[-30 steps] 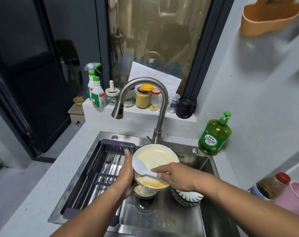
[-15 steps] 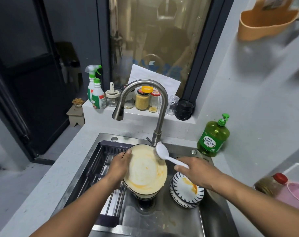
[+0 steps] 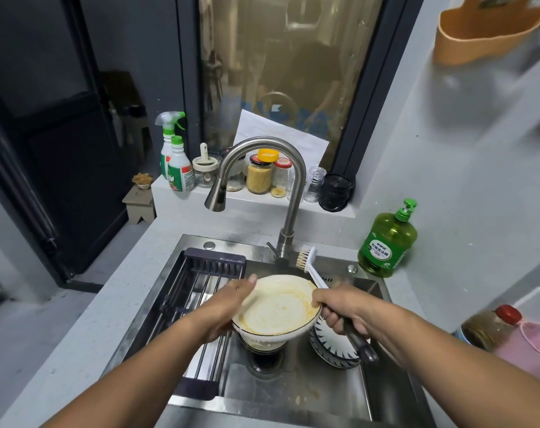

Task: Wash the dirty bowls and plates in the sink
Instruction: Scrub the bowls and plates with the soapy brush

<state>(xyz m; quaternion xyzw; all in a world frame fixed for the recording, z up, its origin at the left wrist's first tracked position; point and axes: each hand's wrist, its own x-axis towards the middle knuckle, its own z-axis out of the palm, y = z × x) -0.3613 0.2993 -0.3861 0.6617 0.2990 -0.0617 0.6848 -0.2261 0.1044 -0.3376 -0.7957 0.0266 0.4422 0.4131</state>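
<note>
My left hand (image 3: 228, 307) grips the left rim of a white bowl (image 3: 278, 310) smeared with yellow residue, holding it above the sink drain. My right hand (image 3: 345, 310) is closed around the handle of a white dish brush (image 3: 308, 264); its bristle head points up and away, just past the bowl's far rim near the faucet base. Under the held bowl another dish (image 3: 262, 342) peeks out over the drain. To the right, a stack of black-and-white patterned bowls (image 3: 333, 344) rests in the steel sink (image 3: 293, 393), partly covered by my right hand.
A dark drying rack (image 3: 200, 291) spans the sink's left half. The curved faucet (image 3: 262, 180) arches over the basin, no water running. A green dish-soap bottle (image 3: 386, 242) stands at the back right; jars and spray bottles (image 3: 176, 162) line the sill. An oil bottle (image 3: 491, 325) sits right.
The bowl has gone from tilted toward me to nearly level, opening upward. My right hand swung the brush off the bowl's inside, up past its far rim.
</note>
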